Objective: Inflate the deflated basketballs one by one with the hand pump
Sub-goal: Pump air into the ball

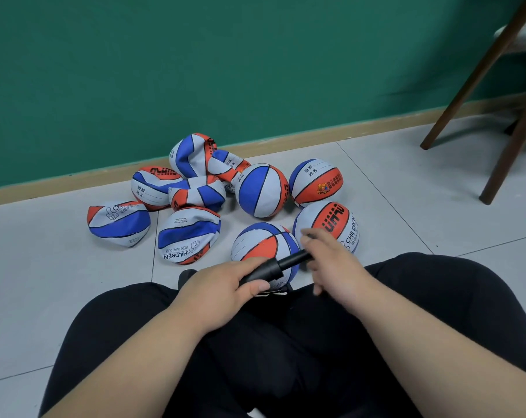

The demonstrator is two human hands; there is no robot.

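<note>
Over on the left, by the far edge of the floor where it meets the green wall, there's a heap of flat balls. They're all crumpled and squashed, red, white and blue, and some are lying on top of each other. Just right of the heap sit three round balls, close together and nicely plump.

Closer in, the nearest ball sits on the floor right in front of the knees in black trousers, and it looks round too. The black pump is slanted across it, but its lower end is hidden behind the hand, so I can't see where it meets the ball.

The left hand is wrapped round the pump's fat barrel with the thumb lying along it. The thin rod runs up and to the right into the right hand, which is curled round the handle end. It's blurred, so I can't tell the exact finger grip.

Far right, some dark wooden chair legs stand on the floor near the wall.
</note>
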